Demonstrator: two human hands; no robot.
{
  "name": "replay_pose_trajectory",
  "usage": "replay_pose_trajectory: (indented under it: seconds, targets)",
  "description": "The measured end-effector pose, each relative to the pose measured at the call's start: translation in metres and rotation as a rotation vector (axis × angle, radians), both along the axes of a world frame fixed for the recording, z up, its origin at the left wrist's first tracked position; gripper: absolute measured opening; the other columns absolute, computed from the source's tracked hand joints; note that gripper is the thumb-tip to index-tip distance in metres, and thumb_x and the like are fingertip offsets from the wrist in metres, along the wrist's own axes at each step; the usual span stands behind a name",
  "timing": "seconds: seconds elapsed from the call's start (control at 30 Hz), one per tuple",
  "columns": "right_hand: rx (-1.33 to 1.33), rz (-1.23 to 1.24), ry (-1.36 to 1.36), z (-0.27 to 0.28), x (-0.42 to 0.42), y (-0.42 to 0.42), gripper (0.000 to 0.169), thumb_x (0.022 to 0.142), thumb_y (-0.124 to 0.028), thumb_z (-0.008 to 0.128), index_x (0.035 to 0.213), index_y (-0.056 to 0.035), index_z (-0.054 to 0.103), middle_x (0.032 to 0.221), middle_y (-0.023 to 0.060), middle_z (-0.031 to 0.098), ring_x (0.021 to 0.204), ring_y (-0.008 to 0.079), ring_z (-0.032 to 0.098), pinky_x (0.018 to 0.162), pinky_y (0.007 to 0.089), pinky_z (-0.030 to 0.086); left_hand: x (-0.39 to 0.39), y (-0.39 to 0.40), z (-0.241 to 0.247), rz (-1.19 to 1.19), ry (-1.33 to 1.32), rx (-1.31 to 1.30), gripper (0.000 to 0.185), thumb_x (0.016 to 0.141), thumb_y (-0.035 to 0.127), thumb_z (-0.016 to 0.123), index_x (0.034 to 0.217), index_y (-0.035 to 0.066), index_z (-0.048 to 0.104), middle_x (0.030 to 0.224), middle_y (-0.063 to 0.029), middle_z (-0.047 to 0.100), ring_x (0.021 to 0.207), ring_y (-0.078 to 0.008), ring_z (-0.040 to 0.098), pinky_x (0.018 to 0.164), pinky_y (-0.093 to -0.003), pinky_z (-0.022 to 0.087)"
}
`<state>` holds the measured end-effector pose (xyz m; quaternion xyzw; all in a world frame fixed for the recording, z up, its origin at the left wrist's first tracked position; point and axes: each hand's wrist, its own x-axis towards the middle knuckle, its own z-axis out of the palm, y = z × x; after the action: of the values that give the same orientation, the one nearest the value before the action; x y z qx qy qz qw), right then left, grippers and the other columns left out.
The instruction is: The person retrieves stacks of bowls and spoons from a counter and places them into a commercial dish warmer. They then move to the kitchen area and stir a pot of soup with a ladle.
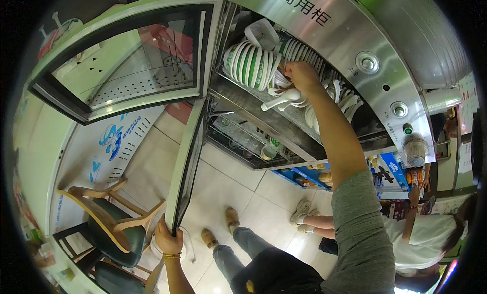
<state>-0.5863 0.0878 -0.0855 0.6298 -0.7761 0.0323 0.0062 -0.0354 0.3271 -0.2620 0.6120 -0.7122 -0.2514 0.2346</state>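
A steel dish cabinet stands open before me, its upper rack filled with dishes. My right hand (302, 75) reaches into that rack, fingers closed around something small by the bowls; what it is I cannot tell. Left of it stand green-banded white bowls (251, 66) in a row on edge. White spoons (280, 99) lie just below the hand, and more white spoons (348, 98) lie to the right. My left hand (168, 239) grips the edge of the lower glass cabinet door (186, 168), which is swung open.
The upper glass door (144, 62) hangs open at the left. Wooden chairs with dark seats (114, 233) stand at the lower left. A person in a white top (422, 233) is at the right, near a blue shelf unit (393, 166). A white plastic container (261, 33) sits above the bowls.
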Motion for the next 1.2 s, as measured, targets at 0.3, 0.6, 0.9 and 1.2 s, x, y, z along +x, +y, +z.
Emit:
replay_pose_trajectory:
  seconds: [0.3,0.6,0.9,1.2]
  targets:
    - [-0.453,-0.054,-0.108,-0.005,-0.013,0.009,0.017,0.086,-0.011,0.051,0.093,0.001,0.06,0.084,0.0189,0.065,0.078,0.0315,0.064,0.069,0.0391,0.05,-0.001,0.003,0.0,0.008,-0.006,0.034,0.059,0.064,0.012,0.062,0.12,0.0,0.049,0.097,-0.0202,0.058,0.086,-0.0392,0.056,0.075,-0.0454,0.047]
    - [-0.251,-0.012,-0.438,-0.028,-0.025,0.006,0.026,0.079,-0.003,0.064,0.105,0.0002,0.063,0.095,0.0114,0.068,0.085,0.0186,0.065,0.078,0.0299,0.05,-0.016,0.01,0.005,0.003,-0.023,-0.042,0.059,0.064,0.011,0.061,0.121,0.002,0.048,0.098,-0.0201,0.058,0.086,-0.0397,0.057,0.075,-0.0451,0.048]
    - [-0.085,-0.038,-0.575,-0.039,-0.038,-0.004,0.025,0.077,-0.005,0.066,0.101,-0.0009,0.065,0.096,0.0126,0.068,0.088,0.0219,0.065,0.081,0.0306,0.048,-0.029,0.018,0.003,0.026,0.035,-0.044,0.057,0.064,0.006,0.059,0.119,0.002,0.049,0.097,-0.0188,0.058,0.086,-0.039,0.057,0.075,-0.0442,0.047]
    - [-0.054,-0.098,-0.602,-0.041,-0.036,-0.012,0.019,0.082,-0.007,0.064,0.1,-0.0008,0.065,0.094,0.0109,0.068,0.086,0.0192,0.064,0.08,0.0298,0.048,-0.033,0.018,0.009,0.044,0.007,-0.072,0.055,0.064,0.005,0.059,0.118,0.002,0.05,0.095,-0.0187,0.057,0.084,-0.0391,0.057,0.073,-0.0434,0.048]
